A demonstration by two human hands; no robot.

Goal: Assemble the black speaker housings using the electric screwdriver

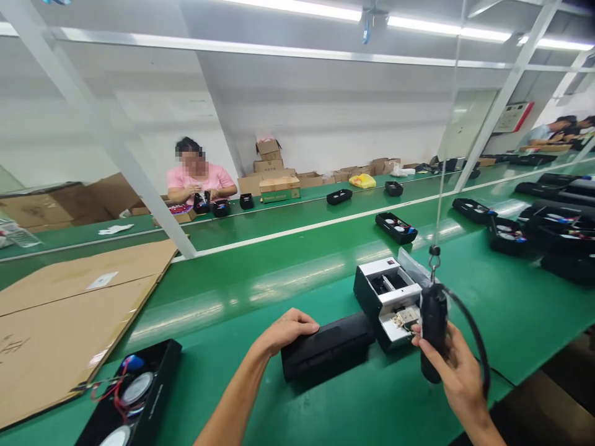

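Observation:
My left hand (288, 329) rests curled over the top of a long black speaker housing (325, 353) lying on the green belt (260, 291). My right hand (453, 365) grips a black electric screwdriver (433, 328) that hangs from a cord and hook, its cable looping to the right. The tool stands upright next to a black-and-white fixture box (388, 297) just beyond the housing.
An open speaker housing (127, 396) with drivers and red wires lies at the near left, next to flat cardboard sheets (69, 322). More black housings (511, 235) sit on the belt to the right. A person in pink (199, 176) works at the far belt among cartons.

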